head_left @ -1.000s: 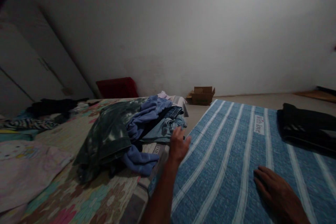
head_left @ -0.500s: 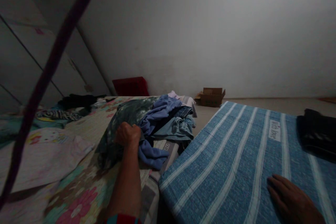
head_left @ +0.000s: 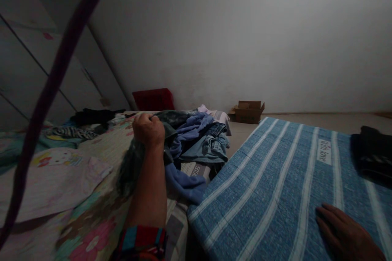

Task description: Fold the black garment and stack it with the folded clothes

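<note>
My left hand (head_left: 149,131) is closed on a dark grey-green mottled garment (head_left: 132,167), whose folds hang below the fist and spread behind it. Its exact kind does not show. Against it lie a blue-violet garment (head_left: 192,128) and light blue denim shorts (head_left: 206,145), all heaped on the flowered bed cover (head_left: 122,130). My right hand (head_left: 346,228) rests palm down on the blue cloth with white stripes (head_left: 263,187), its fingers stretched out and holding nothing. A folded black garment (head_left: 375,153) sits on the same cloth at the right.
A pink-white shirt (head_left: 58,179) lies spread at the left, with more clothes (head_left: 92,120) behind it. A red box-like object (head_left: 154,99) and an open cardboard box (head_left: 248,112) stand by the wall. A blurred purple cord (head_left: 56,85) crosses the view at left. A gap divides bed and striped surface.
My left hand has risen, pulling the dark mottled garment up from the pile. The blue-violet garment's lower end has shifted right. My right hand stays flat on the striped cloth.
</note>
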Tool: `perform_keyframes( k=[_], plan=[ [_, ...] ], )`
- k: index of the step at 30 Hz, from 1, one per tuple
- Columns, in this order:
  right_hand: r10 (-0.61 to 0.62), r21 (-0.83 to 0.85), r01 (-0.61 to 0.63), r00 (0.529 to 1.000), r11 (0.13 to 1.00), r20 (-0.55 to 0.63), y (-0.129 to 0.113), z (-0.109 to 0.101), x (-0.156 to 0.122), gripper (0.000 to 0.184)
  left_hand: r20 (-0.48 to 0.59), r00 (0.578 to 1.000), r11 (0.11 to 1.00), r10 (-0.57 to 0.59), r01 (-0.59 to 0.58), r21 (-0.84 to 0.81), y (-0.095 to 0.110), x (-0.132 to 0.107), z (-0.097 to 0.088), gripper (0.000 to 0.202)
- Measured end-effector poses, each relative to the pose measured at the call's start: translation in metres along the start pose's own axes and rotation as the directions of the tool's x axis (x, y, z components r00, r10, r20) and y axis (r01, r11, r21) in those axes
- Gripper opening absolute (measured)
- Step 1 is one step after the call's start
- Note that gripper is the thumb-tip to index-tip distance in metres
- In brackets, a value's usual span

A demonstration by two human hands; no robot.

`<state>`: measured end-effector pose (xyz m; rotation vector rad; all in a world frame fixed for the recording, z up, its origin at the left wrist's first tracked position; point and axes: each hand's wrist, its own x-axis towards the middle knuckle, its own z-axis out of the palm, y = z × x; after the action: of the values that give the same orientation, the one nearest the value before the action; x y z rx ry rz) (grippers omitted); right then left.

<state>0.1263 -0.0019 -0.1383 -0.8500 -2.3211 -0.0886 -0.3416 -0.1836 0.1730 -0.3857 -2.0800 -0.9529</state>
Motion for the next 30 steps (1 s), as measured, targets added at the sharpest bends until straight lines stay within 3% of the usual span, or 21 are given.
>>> perform_keyframes(
  k=[4,8,11,15,17,20,22,26,29,30],
  plan=[
    [0.031,-0.003,-0.031,0.998,1.0,0.045,-0.001,0.0,0.0,0.04,-0.07,0.99,0.988,0.119,-0.125,-0.092,0.022,0.009,-0.007,0.009],
    [0.027,-0.029,-0.026,1.0,0.999,0.012,-0.001,0.002,-0.002,0.042,-0.153,0.931,0.922,0.331,-0.354,-0.157,0.05,-0.019,-0.025,0.012],
    [-0.034,-0.033,0.035,0.999,0.999,0.016,0.005,0.006,-0.007,0.04,-0.18,0.83,0.805,0.527,-0.556,-0.206,0.077,-0.053,-0.039,0.016],
    [-0.077,-0.017,0.077,0.996,0.997,0.037,0.016,0.014,-0.013,0.04,-0.111,0.634,0.583,0.766,-0.756,-0.297,0.104,-0.097,-0.041,0.02],
    [-0.066,0.003,0.066,0.997,0.998,0.042,0.019,0.017,-0.015,0.041,-0.016,0.547,0.506,0.837,-0.784,-0.361,0.11,-0.117,-0.039,0.019],
    [-0.005,0.022,0.004,0.999,1.0,0.054,0.019,0.018,-0.015,0.041,0.122,0.449,0.457,0.885,-0.788,-0.413,0.113,-0.144,-0.035,0.013],
    [0.014,0.024,-0.015,0.998,1.0,0.06,0.018,0.018,-0.014,0.041,0.2,0.418,0.463,0.886,-0.781,-0.419,0.112,-0.159,-0.032,0.011],
    [-0.002,0.029,0.0,0.999,1.0,0.05,0.022,0.021,-0.016,0.04,0.406,0.403,0.56,0.82,-0.713,-0.422,0.108,-0.18,-0.025,0.011],
    [-0.034,0.029,0.033,0.998,0.999,0.047,0.028,0.025,-0.018,0.037,0.497,0.308,0.566,0.811,-0.627,-0.535,0.101,-0.188,-0.017,0.01],
    [-0.052,0.024,0.051,0.997,0.998,0.057,0.03,0.027,-0.019,0.036,0.486,0.309,0.566,0.818,-0.583,-0.583,0.097,-0.186,-0.014,0.012]
  ],
)
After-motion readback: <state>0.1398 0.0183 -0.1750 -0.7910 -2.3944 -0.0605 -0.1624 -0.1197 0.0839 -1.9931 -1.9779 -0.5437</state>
